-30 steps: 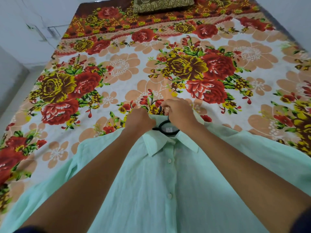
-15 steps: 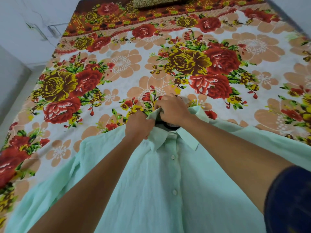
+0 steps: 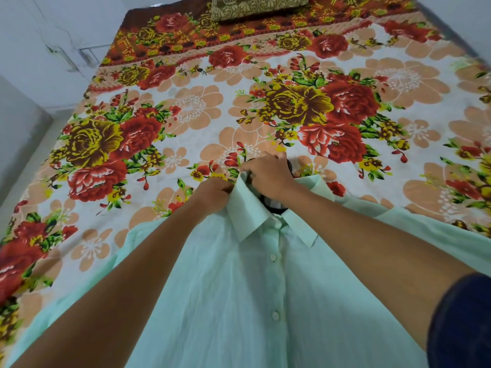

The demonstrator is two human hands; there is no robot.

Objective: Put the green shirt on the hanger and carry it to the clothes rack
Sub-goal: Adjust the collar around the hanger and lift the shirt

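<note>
A pale green button-up shirt (image 3: 265,301) lies spread front-up on the bed, collar pointing away from me. A black hanger (image 3: 276,208) shows only as a dark curve inside the neck opening; most of it is hidden by the fabric and my hand. My left hand (image 3: 212,193) pinches the left side of the collar. My right hand (image 3: 268,172) is curled around the hanger's hook at the top of the collar, and a bit of black shows beside its knuckles.
The bed wears a floral sheet (image 3: 186,110) in red, orange and yellow. A brown patterned pillow (image 3: 259,6) lies at the head. White walls and a strip of floor (image 3: 29,102) run along the left side.
My right hand has slid further up past the collar along the hanger's hook. My left hand has stayed on the collar's left side, which now stands lifted.
</note>
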